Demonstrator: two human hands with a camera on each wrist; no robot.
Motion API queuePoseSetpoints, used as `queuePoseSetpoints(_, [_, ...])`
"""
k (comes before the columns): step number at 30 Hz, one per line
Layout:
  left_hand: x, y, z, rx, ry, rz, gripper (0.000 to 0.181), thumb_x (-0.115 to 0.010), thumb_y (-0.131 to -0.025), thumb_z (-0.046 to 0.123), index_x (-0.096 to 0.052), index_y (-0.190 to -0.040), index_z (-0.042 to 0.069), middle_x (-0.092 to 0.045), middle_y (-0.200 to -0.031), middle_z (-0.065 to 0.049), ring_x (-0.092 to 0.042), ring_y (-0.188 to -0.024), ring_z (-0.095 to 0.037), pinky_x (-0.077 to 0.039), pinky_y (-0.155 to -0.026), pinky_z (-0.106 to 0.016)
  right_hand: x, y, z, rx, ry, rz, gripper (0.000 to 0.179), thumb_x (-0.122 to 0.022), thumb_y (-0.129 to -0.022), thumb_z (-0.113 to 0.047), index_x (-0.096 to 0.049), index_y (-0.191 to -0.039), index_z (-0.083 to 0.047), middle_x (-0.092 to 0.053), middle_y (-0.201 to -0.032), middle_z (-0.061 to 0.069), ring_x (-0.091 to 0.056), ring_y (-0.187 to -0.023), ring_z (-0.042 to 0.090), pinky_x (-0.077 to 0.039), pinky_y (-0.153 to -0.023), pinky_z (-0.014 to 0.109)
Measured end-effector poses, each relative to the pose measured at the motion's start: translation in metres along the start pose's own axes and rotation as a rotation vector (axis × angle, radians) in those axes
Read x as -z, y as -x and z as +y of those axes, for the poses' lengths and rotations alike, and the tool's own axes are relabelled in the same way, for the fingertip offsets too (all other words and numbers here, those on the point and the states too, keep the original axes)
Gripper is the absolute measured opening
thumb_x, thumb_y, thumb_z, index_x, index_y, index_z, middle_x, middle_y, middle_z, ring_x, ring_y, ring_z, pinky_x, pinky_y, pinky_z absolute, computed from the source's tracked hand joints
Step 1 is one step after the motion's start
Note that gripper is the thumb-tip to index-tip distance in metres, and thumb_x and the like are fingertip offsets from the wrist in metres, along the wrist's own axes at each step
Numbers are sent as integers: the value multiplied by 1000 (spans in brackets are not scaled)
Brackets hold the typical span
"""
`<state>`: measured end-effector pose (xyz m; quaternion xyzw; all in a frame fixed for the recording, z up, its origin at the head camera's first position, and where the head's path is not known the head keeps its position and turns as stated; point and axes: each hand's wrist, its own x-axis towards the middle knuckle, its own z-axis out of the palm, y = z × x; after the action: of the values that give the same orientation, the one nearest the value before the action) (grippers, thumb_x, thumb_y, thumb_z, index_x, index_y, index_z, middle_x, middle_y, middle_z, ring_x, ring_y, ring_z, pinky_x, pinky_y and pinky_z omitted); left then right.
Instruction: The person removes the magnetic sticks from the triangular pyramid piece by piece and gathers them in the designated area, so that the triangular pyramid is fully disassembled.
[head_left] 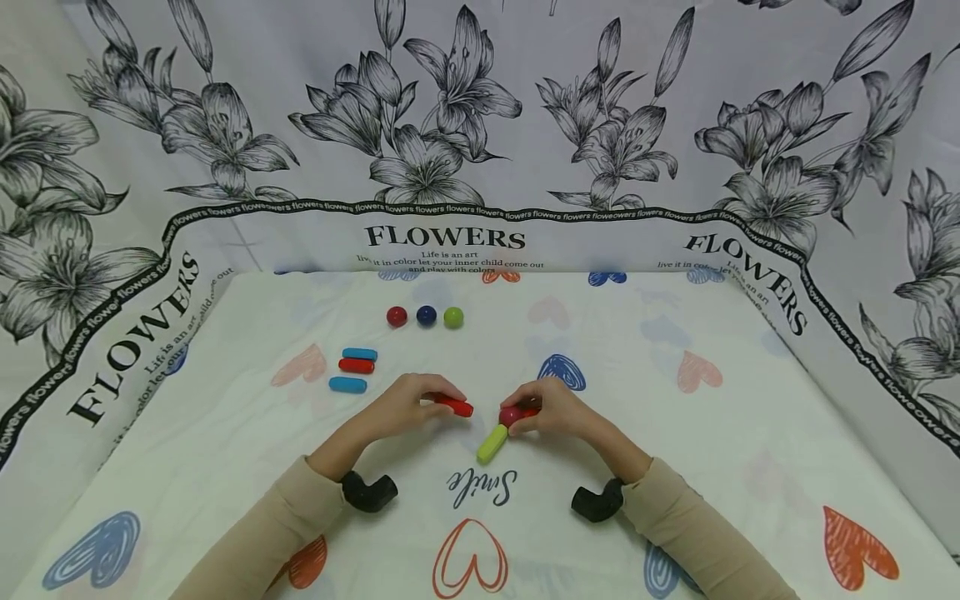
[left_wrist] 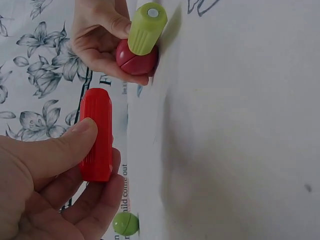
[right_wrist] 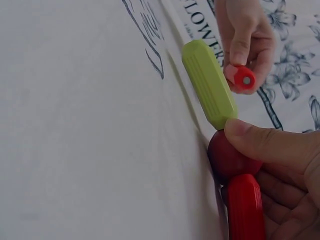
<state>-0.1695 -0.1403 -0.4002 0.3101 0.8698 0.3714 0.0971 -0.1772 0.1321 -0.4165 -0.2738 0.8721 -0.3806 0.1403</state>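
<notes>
My left hand (head_left: 411,406) pinches a red magnetic stick (left_wrist: 96,135) between thumb and fingers. A metal dot shows at the stick's end in the right wrist view. Close by on the right, my right hand (head_left: 558,407) grips a dark red ball (right_wrist: 234,156). A lime green stick (right_wrist: 210,84) touches the ball on one side, its other end pointing toward the person in the head view. A second red stick (right_wrist: 245,207) meets the ball on another side, partly covered by the right hand in the head view. A gap separates the left hand's stick from the ball.
On the cloth at the left lie a blue stick (head_left: 360,354), a red stick (head_left: 356,366) and another blue stick (head_left: 348,384). Behind them sit a red ball (head_left: 397,316), a dark blue ball (head_left: 426,315) and a green ball (head_left: 453,317) in a row.
</notes>
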Motion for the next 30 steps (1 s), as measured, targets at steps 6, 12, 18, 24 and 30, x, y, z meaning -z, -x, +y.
queuePoseSetpoints(6, [9,8,-1,15,-15,21,23,-64,-90,6,-70,-112,7,-72,-110,-9,-66,-102,-23,-55,-95,-38,-1,0,1,-12,-10,6,32,-81,-76,-13,-73,-106,-8,-73,-108,11,-64,-94,15,-59,-84,26])
queuePoseSetpoints(12, [16,17,-4,63,-26,36,25,-65,-90,9,-69,-114,7,-72,-112,-7,-65,-104,-23,-55,-95,-38,-2,0,2,6,4,7,32,-82,-75,-14,-73,-105,-7,-74,-106,11,-65,-92,15,-58,-84,26])
queuePoseSetpoints(18, [23,26,-10,68,-25,46,25,-66,-89,10,-69,-115,7,-72,-112,-7,-65,-105,-23,-55,-94,-38,-1,0,2,12,14,8,33,-82,-75,-15,-73,-106,-7,-73,-107,12,-65,-93,16,-59,-85,29])
queuePoseSetpoints(24, [31,32,-14,59,-49,70,25,-67,-88,8,-69,-113,6,-72,-111,-7,-65,-104,-24,-56,-93,-34,-1,0,2,6,15,10,33,-82,-75,-14,-73,-106,-6,-73,-107,13,-64,-93,16,-59,-85,29])
queuePoseSetpoints(30, [39,40,-18,70,-65,88,26,-69,-87,8,-70,-112,6,-72,-110,-8,-66,-102,-24,-57,-90,-28,0,1,1,8,12,7,33,-82,-75,-14,-73,-106,-6,-74,-106,13,-65,-92,16,-59,-85,28])
